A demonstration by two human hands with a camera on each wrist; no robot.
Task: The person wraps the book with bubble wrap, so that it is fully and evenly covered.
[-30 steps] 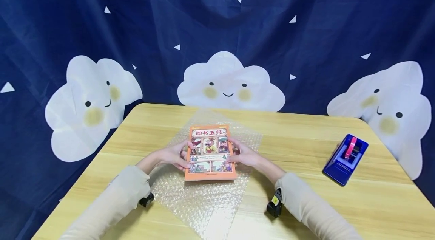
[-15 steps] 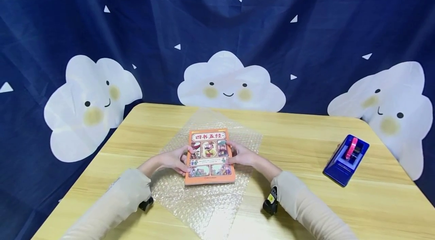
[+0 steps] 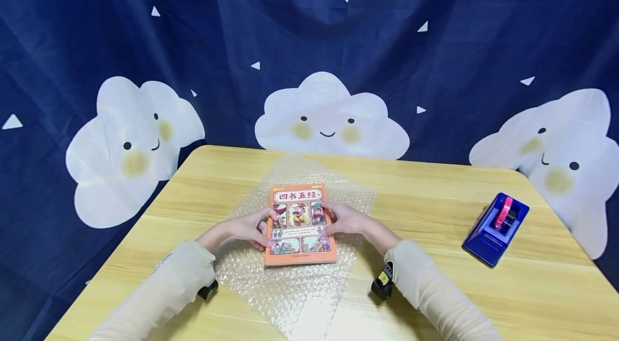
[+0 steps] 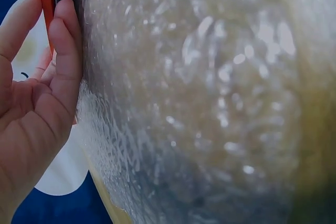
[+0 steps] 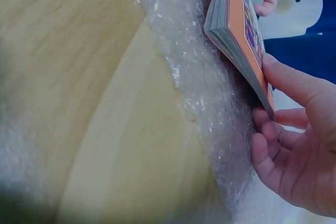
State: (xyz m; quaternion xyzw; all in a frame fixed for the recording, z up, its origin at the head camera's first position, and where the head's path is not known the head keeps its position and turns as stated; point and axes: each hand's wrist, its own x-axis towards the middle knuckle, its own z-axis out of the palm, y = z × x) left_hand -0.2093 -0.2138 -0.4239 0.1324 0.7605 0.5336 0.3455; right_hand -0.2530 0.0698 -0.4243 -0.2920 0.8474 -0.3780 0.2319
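Note:
An orange paperback book [image 3: 299,224] with cartoon panels and Chinese lettering faces up at mid-table. Beneath it a sheet of bubble wrap [image 3: 300,292] is spread cornerwise. My left hand [image 3: 247,228] grips the book's left edge, thumb on the cover and other fingers at the side and below. On the opposite edge my right hand [image 3: 349,221] pinches the book in the same way. In the right wrist view, the page block [image 5: 218,17] is close over the wrap; whether it fully rests there I cannot tell. Curled fingers [image 4: 65,51] sit against the wrap in the left wrist view.
A blue tape dispenser [image 3: 495,231] with a red roll stands on the right side of the wooden table [image 3: 416,190]. Behind the table's far edge hangs a dark blue curtain [image 3: 300,19] with cloud prints. Wrist cameras sit under both sleeves.
Both hands have drawn the book slightly toward me over the bubble wrap, mostly in the first half second. Their grip looks the same. The whole head view has shifted a little.

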